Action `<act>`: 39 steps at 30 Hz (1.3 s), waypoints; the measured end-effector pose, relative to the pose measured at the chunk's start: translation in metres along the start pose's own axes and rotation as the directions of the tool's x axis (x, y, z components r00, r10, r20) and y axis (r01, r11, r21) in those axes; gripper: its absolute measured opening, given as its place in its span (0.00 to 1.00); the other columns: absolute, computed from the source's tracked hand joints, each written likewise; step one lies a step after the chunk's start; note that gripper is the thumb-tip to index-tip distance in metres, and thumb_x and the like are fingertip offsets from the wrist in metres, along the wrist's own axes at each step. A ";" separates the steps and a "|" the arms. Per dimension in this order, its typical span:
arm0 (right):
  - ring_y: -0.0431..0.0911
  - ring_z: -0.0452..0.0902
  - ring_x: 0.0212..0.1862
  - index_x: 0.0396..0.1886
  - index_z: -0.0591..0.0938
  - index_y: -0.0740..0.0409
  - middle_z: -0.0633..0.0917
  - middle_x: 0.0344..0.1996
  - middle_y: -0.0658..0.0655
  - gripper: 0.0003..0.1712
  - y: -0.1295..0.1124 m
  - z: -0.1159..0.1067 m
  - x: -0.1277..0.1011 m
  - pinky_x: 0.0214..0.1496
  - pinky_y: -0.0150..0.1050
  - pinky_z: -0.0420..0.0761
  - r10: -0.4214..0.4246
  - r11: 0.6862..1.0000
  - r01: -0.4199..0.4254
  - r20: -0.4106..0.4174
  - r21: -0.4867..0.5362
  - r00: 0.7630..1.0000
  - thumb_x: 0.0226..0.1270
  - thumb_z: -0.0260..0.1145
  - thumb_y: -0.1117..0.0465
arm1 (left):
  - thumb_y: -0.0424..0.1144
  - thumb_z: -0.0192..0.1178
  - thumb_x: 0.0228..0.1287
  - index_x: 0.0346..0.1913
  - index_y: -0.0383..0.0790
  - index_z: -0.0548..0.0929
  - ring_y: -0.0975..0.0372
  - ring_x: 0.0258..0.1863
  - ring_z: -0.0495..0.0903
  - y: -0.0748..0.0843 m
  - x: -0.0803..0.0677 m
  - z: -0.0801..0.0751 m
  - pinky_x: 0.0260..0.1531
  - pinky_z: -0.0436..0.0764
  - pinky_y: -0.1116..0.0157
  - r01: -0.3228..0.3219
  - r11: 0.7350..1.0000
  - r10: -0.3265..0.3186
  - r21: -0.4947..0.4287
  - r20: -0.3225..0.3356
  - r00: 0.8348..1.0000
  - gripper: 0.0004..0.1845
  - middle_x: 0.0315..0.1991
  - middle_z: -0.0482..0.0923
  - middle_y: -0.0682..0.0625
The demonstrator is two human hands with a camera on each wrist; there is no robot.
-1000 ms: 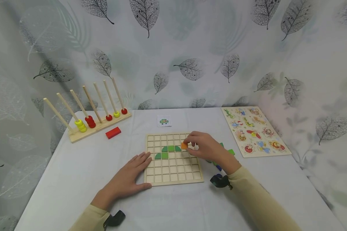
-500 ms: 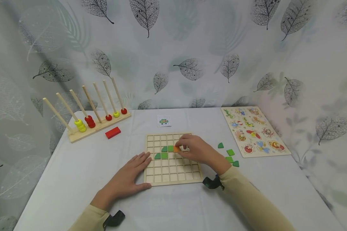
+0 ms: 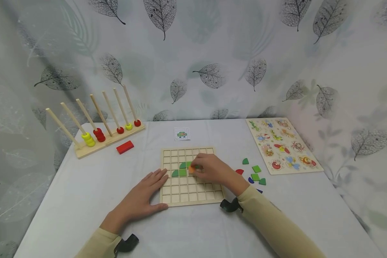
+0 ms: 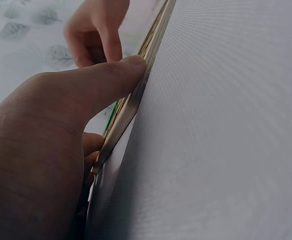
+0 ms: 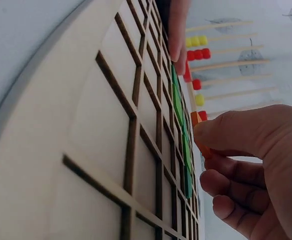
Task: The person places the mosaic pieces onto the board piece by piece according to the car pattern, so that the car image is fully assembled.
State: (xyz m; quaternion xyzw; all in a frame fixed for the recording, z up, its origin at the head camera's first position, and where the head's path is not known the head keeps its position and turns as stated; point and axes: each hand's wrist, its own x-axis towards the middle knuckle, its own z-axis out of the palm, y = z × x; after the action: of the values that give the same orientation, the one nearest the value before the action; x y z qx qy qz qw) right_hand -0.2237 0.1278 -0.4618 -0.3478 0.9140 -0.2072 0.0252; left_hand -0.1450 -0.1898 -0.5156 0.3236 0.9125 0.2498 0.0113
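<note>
A wooden grid board (image 3: 193,199) lies in the middle of the white table, with green tiles (image 3: 180,172) set in its upper left cells. My right hand (image 3: 209,169) pinches a small orange tile (image 3: 191,170) low over the board beside the green tiles; the right wrist view shows the orange tile (image 5: 200,141) between thumb and finger just off the grid board (image 5: 100,130). My left hand (image 3: 142,199) lies flat on the table with its fingers against the board's left edge, and its thumb (image 4: 110,80) presses the edge of the grid board (image 4: 135,95).
Loose green, red and blue tiles (image 3: 255,174) lie right of the board. An animal peg puzzle (image 3: 282,143) sits at the right. A peg rack with rings (image 3: 100,132) and a red block (image 3: 125,147) stand at the back left. A small picture card (image 3: 182,134) lies behind the board.
My right hand has carried the orange tile leftward and slightly nearer across the board, down toward the green tiles. The loose tiles at the right came into view. The left hand stayed put.
</note>
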 end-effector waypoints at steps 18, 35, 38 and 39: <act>0.40 0.77 0.40 0.49 0.93 0.55 0.86 0.42 0.48 0.10 0.000 0.011 0.004 0.44 0.34 0.83 0.006 0.999 -0.005 0.036 -0.039 0.999 0.71 0.78 0.61 | 0.72 0.65 0.68 0.85 0.41 0.66 0.54 0.86 0.52 -0.001 0.001 0.000 0.82 0.58 0.47 -0.007 1.000 0.007 0.002 -0.003 1.000 0.53 0.87 0.55 0.51; 0.40 0.80 0.43 0.51 0.93 0.53 0.87 0.43 0.47 0.11 0.000 0.003 0.000 0.48 0.37 0.85 0.031 0.998 -0.029 0.038 -0.046 0.999 0.71 0.77 0.62 | 0.72 0.65 0.67 0.85 0.41 0.65 0.54 0.86 0.51 0.000 0.001 -0.001 0.83 0.56 0.48 0.005 1.000 -0.005 0.009 0.016 1.000 0.54 0.87 0.55 0.51; 0.41 0.82 0.47 0.55 0.92 0.52 0.87 0.47 0.47 0.14 0.004 -0.006 -0.006 0.52 0.39 0.86 0.076 0.996 -0.075 0.029 -0.038 0.997 0.72 0.76 0.61 | 0.71 0.65 0.68 0.85 0.41 0.66 0.54 0.86 0.51 0.000 0.001 -0.001 0.83 0.56 0.49 0.007 1.000 -0.007 0.009 0.014 1.000 0.53 0.87 0.55 0.51; 0.42 0.82 0.48 0.56 0.91 0.53 0.87 0.48 0.48 0.15 0.006 -0.010 -0.009 0.52 0.40 0.86 0.083 0.996 -0.082 0.021 -0.031 0.996 0.72 0.77 0.61 | 0.71 0.66 0.68 0.85 0.41 0.66 0.54 0.86 0.51 0.000 0.000 -0.001 0.83 0.56 0.49 0.008 1.000 -0.008 0.008 0.013 1.000 0.53 0.87 0.55 0.51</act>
State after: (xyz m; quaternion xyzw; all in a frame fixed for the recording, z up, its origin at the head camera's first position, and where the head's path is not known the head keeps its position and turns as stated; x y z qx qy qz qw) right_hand -0.2225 0.1410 -0.4559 -0.3123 0.9303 -0.1882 0.0387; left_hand -0.1452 -0.1897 -0.5148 0.3218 0.9146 0.2442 0.0173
